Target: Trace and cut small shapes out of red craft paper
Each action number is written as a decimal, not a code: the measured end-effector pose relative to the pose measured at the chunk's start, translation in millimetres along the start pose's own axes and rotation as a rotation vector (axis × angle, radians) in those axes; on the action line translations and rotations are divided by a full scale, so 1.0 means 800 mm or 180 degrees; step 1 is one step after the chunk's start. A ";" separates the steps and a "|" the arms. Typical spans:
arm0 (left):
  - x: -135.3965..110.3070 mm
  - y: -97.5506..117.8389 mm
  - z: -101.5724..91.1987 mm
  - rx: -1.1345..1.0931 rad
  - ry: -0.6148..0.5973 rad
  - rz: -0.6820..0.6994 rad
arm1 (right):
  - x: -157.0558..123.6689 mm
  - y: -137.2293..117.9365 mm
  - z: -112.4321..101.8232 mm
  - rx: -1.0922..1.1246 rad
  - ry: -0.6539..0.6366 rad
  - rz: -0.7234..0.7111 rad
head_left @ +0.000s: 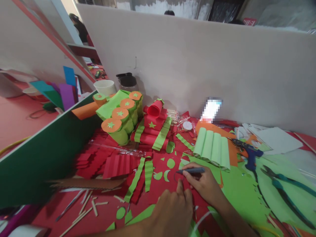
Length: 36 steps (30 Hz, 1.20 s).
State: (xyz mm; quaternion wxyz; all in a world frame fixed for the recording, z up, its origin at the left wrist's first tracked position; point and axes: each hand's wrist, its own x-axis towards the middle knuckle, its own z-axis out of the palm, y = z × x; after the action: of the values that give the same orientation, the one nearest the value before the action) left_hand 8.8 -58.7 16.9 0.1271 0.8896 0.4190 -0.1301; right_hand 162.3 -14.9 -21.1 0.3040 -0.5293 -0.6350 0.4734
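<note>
My right hand [204, 184] grips a dark grey marker pen [195, 170], its tip pointing left and touching or just above red paper [160, 192]. A round pencil-like outline shows on the red surface beneath the pen. My left hand [172, 207] reaches in from below, holding nothing; its index finger is stretched onto the red paper beside the outline, with the other fingers partly bent. Close by lie a green crescent [166, 175], a green paper disc [171, 163] and wavy green strips [148, 176]. Whether the red surface is a sheet or the tabletop is hard to tell.
Behind stand a red paper model with green bands [153, 126] and green rolls with orange star caps [120, 113]. On the right are pale green tubes [211, 148], a blue glue gun [251, 154] and pliers [278, 182]. Wooden sticks [79, 217] lie left; a phone [211, 110] leans behind.
</note>
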 end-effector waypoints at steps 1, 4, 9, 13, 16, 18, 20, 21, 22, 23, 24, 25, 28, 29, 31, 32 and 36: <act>0.000 0.000 -0.001 -0.0009 -0.0028 0.0003 | 0.000 0.001 0.000 0.0056 0.0013 0.0061; 0.001 0.001 -0.001 -0.0065 -0.0067 0.0005 | 0.000 0.006 0.000 0.0227 0.0029 0.0187; 0.000 0.002 0.005 -0.0076 0.0071 0.0006 | 0.001 0.011 0.000 0.0163 0.0000 0.0140; 0.000 0.002 0.006 -0.0082 0.0057 -0.0011 | -0.001 0.010 -0.001 0.0171 0.0090 0.0248; 0.001 0.001 0.004 -0.0102 -0.0034 0.0035 | -0.001 0.009 -0.001 0.0179 0.0079 0.0239; 0.002 0.000 0.004 -0.0118 -0.0086 0.0065 | -0.001 0.009 -0.001 0.0163 0.0086 0.0236; 0.002 0.000 0.005 -0.0125 -0.0102 0.0055 | -0.001 0.010 -0.001 0.0152 0.0089 0.0232; 0.002 0.000 0.006 -0.0123 -0.0086 0.0052 | -0.001 0.010 -0.001 0.0163 0.0088 0.0225; 0.003 0.001 0.008 -0.0115 -0.0067 0.0048 | -0.001 0.011 -0.001 0.0177 0.0086 0.0215; 0.003 0.001 0.009 -0.0102 -0.0045 0.0041 | -0.001 0.011 -0.001 0.0188 0.0086 0.0202; 0.003 0.001 0.011 -0.0085 -0.0024 0.0027 | -0.002 0.011 -0.001 0.0195 0.0088 0.0187; 0.003 0.001 0.012 -0.0072 -0.0009 0.0028 | -0.002 0.012 -0.001 0.0204 0.0093 0.0172; 0.003 -0.001 0.011 -0.0067 0.0016 0.0061 | -0.004 0.011 -0.003 0.0304 0.0137 0.0136; 0.002 -0.002 0.009 -0.0077 0.0013 0.0090 | -0.003 0.011 -0.003 0.0367 0.0177 0.0123; -0.001 -0.003 0.002 -0.0099 -0.0020 0.0120 | -0.003 0.009 -0.003 0.0486 0.0268 0.0095; -0.003 -0.004 -0.002 -0.0110 -0.0048 0.0116 | -0.002 0.008 -0.003 0.0522 0.0295 0.0076; -0.011 -0.006 -0.010 -0.0093 -0.0114 -0.0014 | -0.001 0.005 -0.002 0.0519 0.0240 -0.0015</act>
State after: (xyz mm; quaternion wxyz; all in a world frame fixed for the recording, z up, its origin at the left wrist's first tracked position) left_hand 0.2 -59.3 26.6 0.1472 0.8843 0.4205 -0.1401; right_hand 165.5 -15.2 -23.8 0.3709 -0.5188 -0.5837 0.5026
